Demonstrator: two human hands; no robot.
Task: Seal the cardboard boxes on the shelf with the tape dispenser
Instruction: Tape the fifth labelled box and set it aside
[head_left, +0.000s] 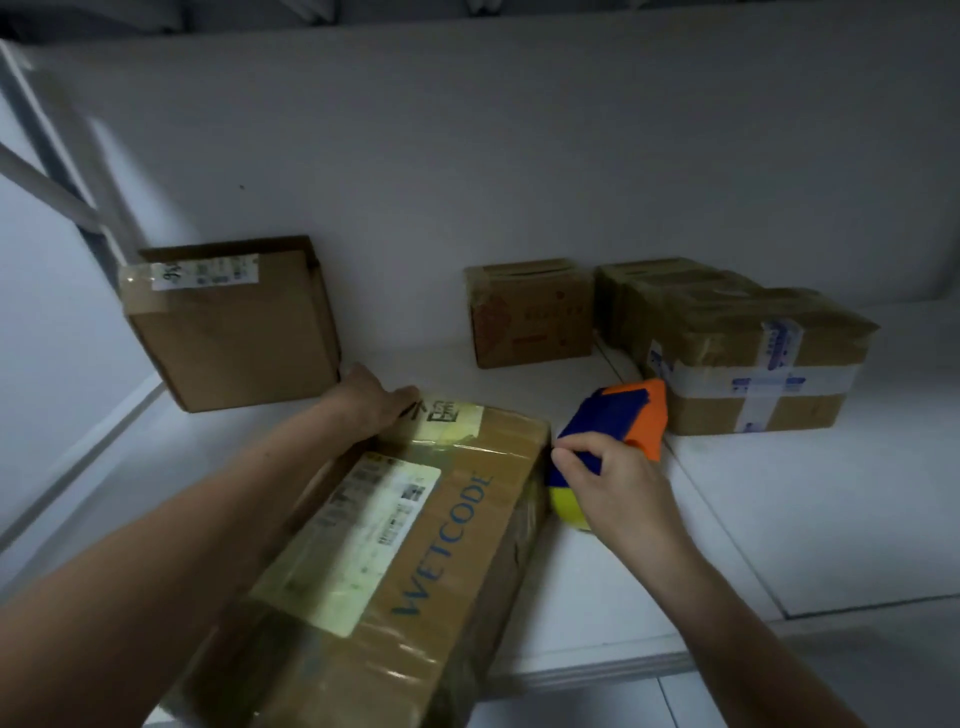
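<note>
The near long brown cardboard box carries blue lettering and pale yellowish labels; the orange-and-blue plastic tape dispenser holds a yellow roll; the white shelf.

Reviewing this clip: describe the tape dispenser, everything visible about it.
The tape dispenser looks like plastic, with a blue body and an orange handle end pointing up toward the back of the shelf. A yellowish roll of tape sits at its lower end. The right hand grips it around the middle, covering part of it. It is held tilted, beside the far right corner of the long cardboard box; whether it touches the box or the white shelf cannot be told.
</note>
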